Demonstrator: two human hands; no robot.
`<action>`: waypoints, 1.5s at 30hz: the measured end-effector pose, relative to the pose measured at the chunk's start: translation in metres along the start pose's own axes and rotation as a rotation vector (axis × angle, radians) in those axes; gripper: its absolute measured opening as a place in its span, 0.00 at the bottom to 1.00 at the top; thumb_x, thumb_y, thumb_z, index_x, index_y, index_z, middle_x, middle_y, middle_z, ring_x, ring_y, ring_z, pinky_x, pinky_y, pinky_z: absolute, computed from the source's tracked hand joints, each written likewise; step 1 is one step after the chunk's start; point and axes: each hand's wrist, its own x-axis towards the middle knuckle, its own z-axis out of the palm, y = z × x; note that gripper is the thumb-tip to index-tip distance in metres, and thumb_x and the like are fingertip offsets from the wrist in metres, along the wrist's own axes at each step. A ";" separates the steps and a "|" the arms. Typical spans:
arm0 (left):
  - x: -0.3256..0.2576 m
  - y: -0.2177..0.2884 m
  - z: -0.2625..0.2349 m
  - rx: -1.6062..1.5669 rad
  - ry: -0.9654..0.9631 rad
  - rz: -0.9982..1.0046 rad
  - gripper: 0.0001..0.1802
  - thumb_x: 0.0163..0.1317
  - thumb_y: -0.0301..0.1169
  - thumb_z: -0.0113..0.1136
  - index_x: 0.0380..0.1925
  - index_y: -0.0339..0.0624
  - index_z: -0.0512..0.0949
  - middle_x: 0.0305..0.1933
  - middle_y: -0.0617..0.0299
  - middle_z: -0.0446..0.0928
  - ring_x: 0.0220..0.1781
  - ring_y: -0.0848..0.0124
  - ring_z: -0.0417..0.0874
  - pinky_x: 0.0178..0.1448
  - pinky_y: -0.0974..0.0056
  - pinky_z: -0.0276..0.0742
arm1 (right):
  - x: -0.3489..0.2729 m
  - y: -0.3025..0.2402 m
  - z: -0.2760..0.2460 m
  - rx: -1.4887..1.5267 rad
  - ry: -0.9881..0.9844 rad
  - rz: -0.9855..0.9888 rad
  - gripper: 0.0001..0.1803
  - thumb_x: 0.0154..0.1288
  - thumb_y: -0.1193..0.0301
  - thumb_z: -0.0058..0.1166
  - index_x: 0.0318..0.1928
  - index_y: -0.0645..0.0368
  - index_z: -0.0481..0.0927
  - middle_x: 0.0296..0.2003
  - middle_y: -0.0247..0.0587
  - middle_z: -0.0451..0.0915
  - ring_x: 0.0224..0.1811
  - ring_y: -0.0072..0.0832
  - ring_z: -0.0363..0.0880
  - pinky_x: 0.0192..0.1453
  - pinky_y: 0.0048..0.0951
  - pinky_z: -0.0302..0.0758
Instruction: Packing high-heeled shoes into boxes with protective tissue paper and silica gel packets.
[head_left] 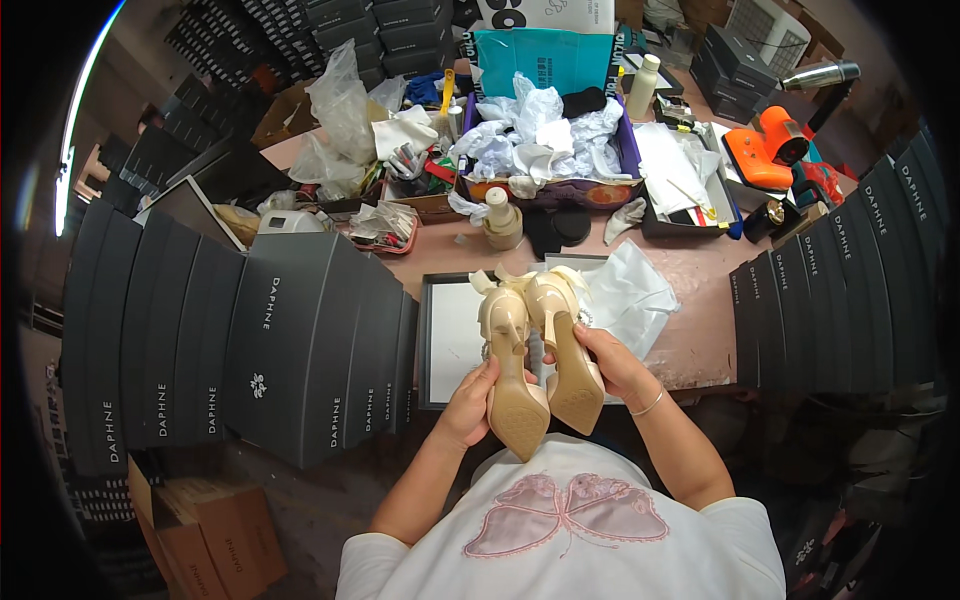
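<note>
A pair of cream heeled shoes is held side by side above the table's near edge, tan soles toward me and pointed toes down. Around the left shoe point(518, 400) my left hand point(470, 402) is closed, its thumb along the sole's edge. My right hand point(612, 368) grips the right shoe point(575, 390) in the same way, with a bangle on that wrist. Pale bows and sparkling trim show near the heels. Behind the shoes lies an open grey shoebox point(450, 350) with a white inside. White tissue paper point(640, 300) spreads beside it to the right.
Dark shoeboxes point(290, 340) stand in stacks at left, more point(840, 290) at right. Across the table are a cream bottle point(502, 222), a purple bin point(628, 150) of crumpled paper, and an orange tool point(765, 150). A brown carton point(215, 530) sits low at left.
</note>
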 end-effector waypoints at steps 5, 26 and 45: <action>0.003 0.001 -0.007 0.085 0.022 0.052 0.22 0.74 0.46 0.37 0.50 0.38 0.68 0.45 0.52 0.77 0.47 0.67 0.81 0.50 0.62 0.78 | 0.001 0.003 0.000 -0.189 -0.012 -0.065 0.20 0.72 0.60 0.45 0.45 0.68 0.77 0.38 0.40 0.81 0.36 0.21 0.79 0.39 0.23 0.77; 0.048 -0.009 -0.036 -0.471 0.277 0.222 0.30 0.56 0.45 0.55 0.53 0.35 0.69 0.51 0.54 0.75 0.53 0.57 0.77 0.57 0.51 0.74 | -0.070 0.052 0.011 -0.572 -0.023 -0.426 0.56 0.46 0.61 0.73 0.71 0.60 0.51 0.70 0.47 0.54 0.72 0.37 0.53 0.72 0.37 0.54; 0.329 -0.069 0.130 2.044 -0.508 0.223 0.25 0.64 0.48 0.54 0.51 0.39 0.75 0.39 0.48 0.81 0.41 0.48 0.81 0.46 0.55 0.75 | -0.264 0.046 -0.128 0.214 0.420 -0.670 0.49 0.50 0.41 0.58 0.59 0.71 0.67 0.59 0.59 0.68 0.57 0.52 0.74 0.57 0.47 0.75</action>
